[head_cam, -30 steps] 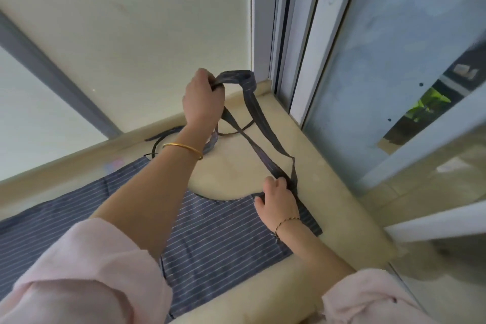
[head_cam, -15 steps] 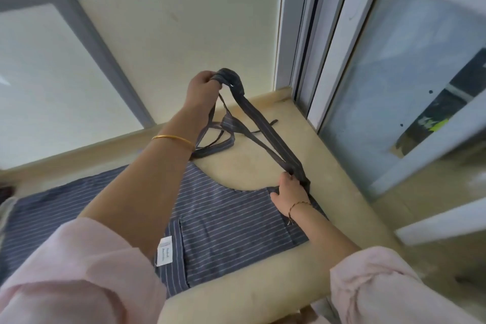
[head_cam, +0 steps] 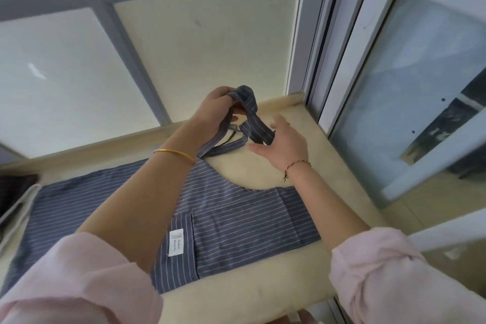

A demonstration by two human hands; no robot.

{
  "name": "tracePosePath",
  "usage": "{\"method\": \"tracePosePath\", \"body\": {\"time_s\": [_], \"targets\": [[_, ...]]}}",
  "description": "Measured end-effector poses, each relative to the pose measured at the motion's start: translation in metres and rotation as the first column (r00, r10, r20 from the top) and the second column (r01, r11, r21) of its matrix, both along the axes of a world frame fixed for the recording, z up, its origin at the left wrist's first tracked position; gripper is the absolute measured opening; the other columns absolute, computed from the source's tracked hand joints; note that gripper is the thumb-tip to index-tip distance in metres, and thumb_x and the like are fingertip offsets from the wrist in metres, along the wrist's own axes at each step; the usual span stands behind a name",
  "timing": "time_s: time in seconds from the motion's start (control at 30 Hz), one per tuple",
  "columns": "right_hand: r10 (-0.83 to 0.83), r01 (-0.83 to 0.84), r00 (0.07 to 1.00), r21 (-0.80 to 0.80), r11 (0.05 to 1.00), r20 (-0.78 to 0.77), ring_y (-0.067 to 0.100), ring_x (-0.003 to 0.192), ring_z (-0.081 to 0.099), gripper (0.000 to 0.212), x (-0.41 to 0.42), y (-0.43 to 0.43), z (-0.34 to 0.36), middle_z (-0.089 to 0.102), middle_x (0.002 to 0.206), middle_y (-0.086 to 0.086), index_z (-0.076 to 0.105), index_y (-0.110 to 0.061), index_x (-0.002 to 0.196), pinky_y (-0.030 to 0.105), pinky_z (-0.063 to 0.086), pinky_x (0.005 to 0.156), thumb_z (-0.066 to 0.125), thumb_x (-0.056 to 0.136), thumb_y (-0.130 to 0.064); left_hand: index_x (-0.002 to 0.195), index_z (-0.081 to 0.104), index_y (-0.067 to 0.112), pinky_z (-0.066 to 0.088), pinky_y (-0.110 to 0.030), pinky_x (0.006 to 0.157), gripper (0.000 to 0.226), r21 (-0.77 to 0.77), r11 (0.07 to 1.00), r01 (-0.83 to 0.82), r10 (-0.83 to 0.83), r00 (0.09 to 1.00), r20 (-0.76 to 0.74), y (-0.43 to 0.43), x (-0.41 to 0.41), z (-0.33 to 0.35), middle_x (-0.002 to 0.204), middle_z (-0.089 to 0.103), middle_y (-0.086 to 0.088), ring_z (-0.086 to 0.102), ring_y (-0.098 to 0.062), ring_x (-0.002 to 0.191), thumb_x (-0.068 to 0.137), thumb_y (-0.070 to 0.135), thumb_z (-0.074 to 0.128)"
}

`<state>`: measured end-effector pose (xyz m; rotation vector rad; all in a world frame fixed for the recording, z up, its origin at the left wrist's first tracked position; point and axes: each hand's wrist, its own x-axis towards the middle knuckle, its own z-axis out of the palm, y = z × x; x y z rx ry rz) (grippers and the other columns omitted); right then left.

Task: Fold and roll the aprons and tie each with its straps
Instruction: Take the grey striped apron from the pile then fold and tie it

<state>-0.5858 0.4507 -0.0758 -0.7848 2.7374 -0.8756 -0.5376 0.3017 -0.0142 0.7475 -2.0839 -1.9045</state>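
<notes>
A grey-blue striped apron [head_cam: 236, 231] lies flat on a cream sill, a white label near its pocket. Its striped neck strap [head_cam: 249, 118] loops up off the surface at the far end. My left hand [head_cam: 215, 110] grips the top of that strap loop, lifted above the sill. My right hand [head_cam: 285, 143] is just right of the strap with fingers spread and straight, its fingertips close to the strap's lower fold; I cannot tell whether they touch it. Thin waist ties trail beneath the left hand.
The cream sill [head_cam: 328, 166] ends at a window frame [head_cam: 310, 60] on the right and frosted panes behind. A dark item [head_cam: 15, 192] sits at the left edge beside the apron's far end. The sill's front edge [head_cam: 236, 302] is close to me.
My right hand let go of the strap near the apron's bib corner and moved up toward the loop, now open. My left hand still holds the loop; the strap has slackened and bunched.
</notes>
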Motion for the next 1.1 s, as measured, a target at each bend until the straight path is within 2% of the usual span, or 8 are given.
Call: {"method": "tracePosePath", "body": {"time_s": [0.17, 0.33, 0.47, 0.53, 0.73, 0.83, 0.97, 1.1], "targets": [[0.201, -0.165, 0.934, -0.143, 0.976, 0.295, 0.011, 0.075, 0.057, 0.013, 0.002, -0.013, -0.007, 0.064, 0.082, -0.004, 0.061, -0.018, 0.087, 0.026, 0.041, 0.074, 0.065, 0.084, -0.03, 0.112, 0.053, -0.003, 0.047, -0.051, 0.097, 0.025, 0.144, 0.987, 0.073, -0.065, 0.996, -0.056, -0.007, 0.025, -0.004, 0.102, 0.062, -0.022, 0.062, -0.034, 0.099, 0.096, -0.006, 0.034], [0.368, -0.329, 0.904, -0.193, 0.924, 0.219, 0.014, 0.083, 0.056, 0.023, 0.014, 0.001, -0.005, 0.061, 0.09, -0.003, 0.061, -0.016, 0.101, 0.025, 0.041, 0.072, 0.071, 0.081, -0.024, 0.122, 0.054, 0.011, 0.053, -0.031, 0.087, 0.048, -0.013, 0.942, 0.334, -0.331, 0.937, 0.11, -0.029, 0.065, -0.021, 0.114, 0.062, -0.012, 0.062, -0.022, 0.103, 0.08, -0.01, 0.064], [0.583, -0.608, 0.754, -0.014, 0.794, 0.303, 0.016, 0.088, 0.058, 0.027, 0.044, 0.014, -0.025, 0.064, 0.097, -0.002, 0.064, -0.016, 0.109, 0.027, 0.046, 0.076, 0.066, 0.086, -0.03, 0.137, 0.038, 0.019, 0.051, -0.029, 0.08, 0.068, -0.071, 0.557, 0.827, -0.403, 0.344, 0.848, -0.048, 0.094, -0.063, 0.123, 0.056, -0.009, 0.056, -0.02, 0.097, 0.078, 0.004, 0.069], [0.615, -0.665, 0.719, 0.061, 0.745, 0.322, 0.019, 0.1, 0.06, 0.031, 0.056, 0.017, -0.037, 0.065, 0.112, 0.001, 0.061, -0.019, 0.12, 0.035, 0.048, 0.088, 0.059, 0.091, -0.03, 0.146, 0.029, 0.022, 0.051, -0.028, 0.077, 0.077, 0.012, 0.441, 0.897, -0.265, 0.117, 0.957, -0.05, 0.101, -0.079, 0.141, 0.044, -0.011, 0.056, -0.021, 0.099, 0.081, 0.006, 0.067], [0.735, -0.732, 0.672, 0.243, 0.637, 0.097, 0.021, 0.099, 0.053, 0.038, 0.077, 0.022, -0.056, 0.049, 0.1, -0.002, 0.048, -0.033, 0.136, 0.033, 0.04, 0.085, 0.046, 0.098, -0.028, 0.123, 0.051, 0.007, 0.056, -0.034, 0.077, 0.05, -0.059, 0.959, 0.276, -0.146, 0.662, 0.735, -0.01, 0.092, -0.102, 0.11, 0.063, -0.01, 0.063, -0.022, 0.092, 0.096, 0.048, 0.041], [0.796, -0.748, 0.606, 0.346, 0.566, 0.007, 0.022, 0.095, 0.053, 0.041, 0.083, 0.027, -0.062, 0.05, 0.11, 0.003, 0.04, -0.036, 0.14, 0.034, 0.037, 0.084, 0.04, 0.1, -0.027, 0.13, 0.046, 0.008, 0.044, -0.042, 0.099, 0.075, -0.271, 0.883, 0.384, -0.008, 0.589, 0.808, 0.008, 0.09, -0.121, 0.127, 0.054, -0.012, 0.052, -0.031, 0.115, 0.084, 0.067, 0.048], [0.776, -0.695, 0.63, 0.428, 0.577, -0.023, 0.022, 0.104, 0.053, 0.048, 0.086, 0.037, -0.073, 0.048, 0.121, 0.002, 0.031, -0.031, 0.144, 0.035, 0.039, 0.088, 0.045, 0.098, -0.026, 0.095, 0.049, 0.011, 0.045, -0.032, 0.069, 0.013, -0.415, 0.857, 0.306, 0.089, 0.706, 0.703, 0.016, 0.095, -0.133, 0.102, 0.057, -0.011, 0.053, -0.024, 0.088, 0.09, 0.02, 0.056], [0.623, -0.522, 0.778, 0.466, 0.715, -0.083, 0.022, 0.112, 0.05, 0.045, 0.083, 0.051, -0.091, 0.051, 0.124, 0.001, 0.041, -0.022, 0.134, 0.036, 0.038, 0.095, 0.056, 0.091, -0.02, 0.112, 0.047, 0.005, 0.042, -0.03, 0.059, 0.025, -0.414, 0.906, -0.084, 0.311, 0.796, 0.52, 0.006, 0.109, -0.137, 0.102, 0.054, -0.014, 0.053, -0.025, 0.083, 0.089, -0.003, 0.047]]}}
